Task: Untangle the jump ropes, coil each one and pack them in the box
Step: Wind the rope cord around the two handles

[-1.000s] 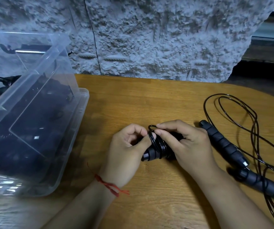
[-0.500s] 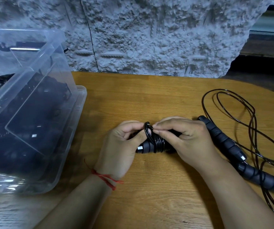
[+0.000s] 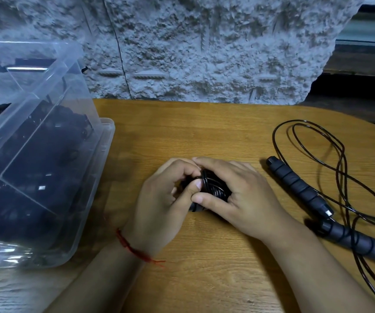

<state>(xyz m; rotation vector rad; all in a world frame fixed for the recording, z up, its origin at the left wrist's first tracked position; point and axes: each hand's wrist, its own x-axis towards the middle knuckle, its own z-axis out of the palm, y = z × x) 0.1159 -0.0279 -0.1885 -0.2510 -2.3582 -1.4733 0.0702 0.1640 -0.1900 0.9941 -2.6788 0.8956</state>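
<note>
On the grained wooden bench (image 3: pixel 204 132), the left hand (image 3: pixel 159 204) and right hand (image 3: pixel 249 199) both grip a glossy black coiled rope (image 3: pixel 214 188). Left stands the clear plastic box (image 3: pixel 106 154); right lies a loose rope (image 3: pixel 295 185) with ribbed handles, wire looping toward the bench's rounded edge.

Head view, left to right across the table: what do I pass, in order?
clear plastic box → left hand → wound jump rope, gripped by both hands → right hand → loose jump rope, its two handles and uncoiled cord lying on the wooden table
</note>
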